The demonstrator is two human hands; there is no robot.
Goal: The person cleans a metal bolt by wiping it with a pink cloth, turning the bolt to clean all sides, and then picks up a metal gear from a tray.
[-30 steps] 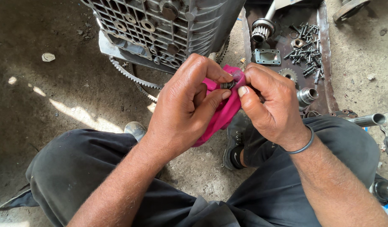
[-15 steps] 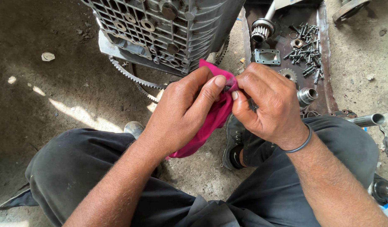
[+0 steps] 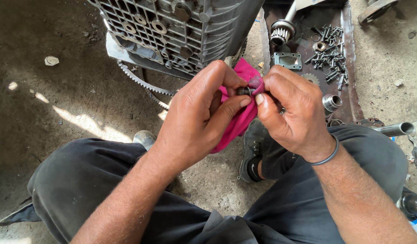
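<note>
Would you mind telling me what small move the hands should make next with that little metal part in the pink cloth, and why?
Probably turn the small metal part a little inside the pink cloth and rub again. The left hand and right hand pinch it between fingertips, with cloth covering most of it, so only one dark edge shows.

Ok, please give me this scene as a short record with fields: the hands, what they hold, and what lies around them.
left hand: grips a pink cloth
right hand: pinches a small dark metal part against the cloth, together with the left fingers
part: mostly hidden, kind cannot be told
ahead: grey ribbed metal housing on the dirt floor
right side: rusty tray with loose bolts and a toothed shaft
wrist: dark band on the right
</note>
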